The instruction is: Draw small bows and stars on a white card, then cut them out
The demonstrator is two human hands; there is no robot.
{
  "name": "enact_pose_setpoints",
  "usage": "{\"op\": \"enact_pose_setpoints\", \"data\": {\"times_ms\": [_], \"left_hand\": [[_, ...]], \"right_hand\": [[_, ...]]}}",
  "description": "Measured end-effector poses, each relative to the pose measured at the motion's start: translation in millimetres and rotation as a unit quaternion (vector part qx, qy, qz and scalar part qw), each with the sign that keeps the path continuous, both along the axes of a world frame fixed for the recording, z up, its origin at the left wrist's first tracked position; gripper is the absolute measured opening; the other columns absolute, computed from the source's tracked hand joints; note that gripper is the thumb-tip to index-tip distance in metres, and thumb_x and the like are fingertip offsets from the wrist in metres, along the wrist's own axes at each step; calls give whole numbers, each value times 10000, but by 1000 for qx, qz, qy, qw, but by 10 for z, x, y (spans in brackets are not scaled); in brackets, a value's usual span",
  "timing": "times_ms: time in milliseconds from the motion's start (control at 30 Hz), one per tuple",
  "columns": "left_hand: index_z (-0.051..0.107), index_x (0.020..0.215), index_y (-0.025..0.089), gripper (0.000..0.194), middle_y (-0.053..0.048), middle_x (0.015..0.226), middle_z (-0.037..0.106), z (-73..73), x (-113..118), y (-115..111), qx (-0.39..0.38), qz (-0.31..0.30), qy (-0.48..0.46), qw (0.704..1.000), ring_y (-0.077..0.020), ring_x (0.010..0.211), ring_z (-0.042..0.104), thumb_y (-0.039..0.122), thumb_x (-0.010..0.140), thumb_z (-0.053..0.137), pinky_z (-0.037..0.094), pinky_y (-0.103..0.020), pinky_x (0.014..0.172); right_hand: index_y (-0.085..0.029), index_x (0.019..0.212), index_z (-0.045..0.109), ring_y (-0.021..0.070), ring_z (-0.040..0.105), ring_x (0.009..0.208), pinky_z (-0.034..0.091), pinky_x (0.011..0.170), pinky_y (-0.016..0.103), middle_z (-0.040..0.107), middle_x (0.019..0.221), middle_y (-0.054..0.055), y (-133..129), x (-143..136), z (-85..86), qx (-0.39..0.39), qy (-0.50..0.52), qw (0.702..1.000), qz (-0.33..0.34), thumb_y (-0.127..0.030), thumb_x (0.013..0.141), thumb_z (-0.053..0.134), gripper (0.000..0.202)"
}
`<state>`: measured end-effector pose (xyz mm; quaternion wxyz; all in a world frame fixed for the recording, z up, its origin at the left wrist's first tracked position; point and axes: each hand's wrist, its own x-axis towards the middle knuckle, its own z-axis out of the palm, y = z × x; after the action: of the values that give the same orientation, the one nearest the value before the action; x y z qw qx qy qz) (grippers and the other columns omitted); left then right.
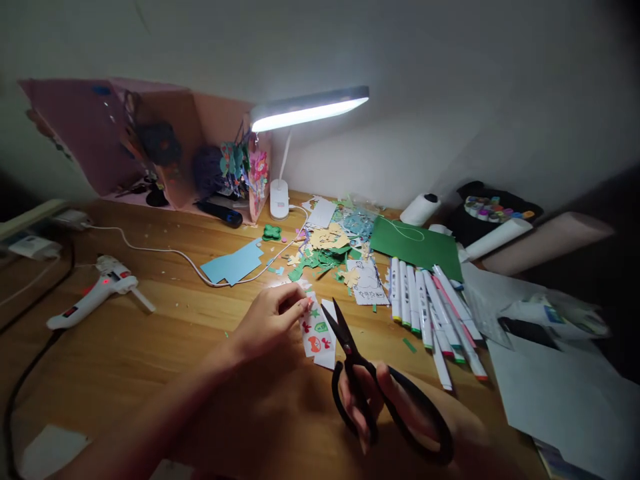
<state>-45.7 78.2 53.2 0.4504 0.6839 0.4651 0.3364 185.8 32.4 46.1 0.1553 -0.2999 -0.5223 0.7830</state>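
Note:
My right hand (370,403) is closed around the handles of black scissors (349,348), whose blades point up and away, slightly parted. Left of the blades, the thumb and fingers of my left hand (273,313) are pinched together on a small reddish piece, too small to make out. Beneath its fingertips lies a white strip with red, green and orange drawings (314,344), partly over another white paper (327,357). The blade tips are close to the strip's right side and appear apart from my left fingers.
Paper scraps (327,243) lie beneath a lit lamp (310,112). Markers (425,307) and green paper (417,247) are at right. A glue gun (93,297), blue paper (234,262) and a white cable (165,250) lie at left. A pink box (180,140) stands behind.

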Motion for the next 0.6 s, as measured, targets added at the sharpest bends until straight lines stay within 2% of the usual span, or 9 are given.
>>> {"op": "enact_pose_setpoints", "data": {"times_ms": [100,300,467,600], "left_hand": [[523,703,158,269,8,667,524,6,14,-4,-25,-3,-29,999,-124,625,472,338,893,463,349,-232,579],[553,667,157,269,10,645,501,59,32,-37,-16,-27,12,999,-119,609,434,305,878,478,313,-235,564],[595,670,147,266,11,624,492,75,20,-31,-41,-56,28,997,-110,581,401,304,862,497,277,-236,527],[613,662,142,272,17,589,486,77,26,-12,-84,-71,4,994,-101,552,390,320,846,520,267,-228,503]], "right_hand": [[-144,833,560,114,473,493,378,499,245,470,608,3,-93,17,-113,-20,2,1000,-8,-715,827,238,656],[-150,795,552,96,448,451,364,462,221,463,583,-10,-158,16,-191,-110,24,993,-24,-711,822,287,621],[-154,777,522,95,451,464,363,477,222,446,587,-17,-154,5,-138,-88,-18,996,-17,-701,830,287,598],[-157,762,501,86,418,461,351,472,211,430,578,-24,-143,-11,-77,-62,-34,997,-23,-682,838,310,564]]}}
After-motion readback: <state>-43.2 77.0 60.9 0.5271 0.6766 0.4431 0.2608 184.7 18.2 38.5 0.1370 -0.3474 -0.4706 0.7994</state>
